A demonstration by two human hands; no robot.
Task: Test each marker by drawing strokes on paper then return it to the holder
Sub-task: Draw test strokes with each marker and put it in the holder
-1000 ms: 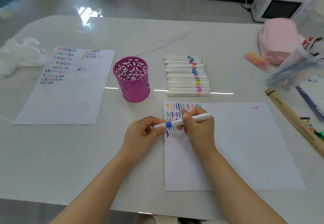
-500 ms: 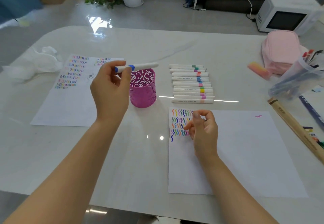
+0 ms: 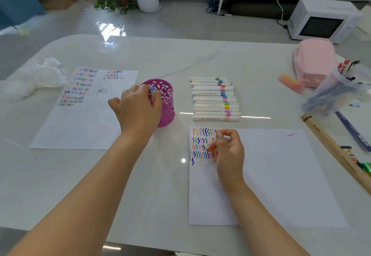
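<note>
2 papers (image 3: 84, 123) (image 3: 277, 175) on glossy table (image 3: 200, 59), grey floor (image 3: 180, 23)

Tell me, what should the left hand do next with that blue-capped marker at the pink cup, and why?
Probably the left hand should loosen its grip and let the blue-capped marker drop into the pink holder. The marker stands cap-up at the holder's rim, and a dark blue squiggle already sits on the paper, so testing looks done.
</note>
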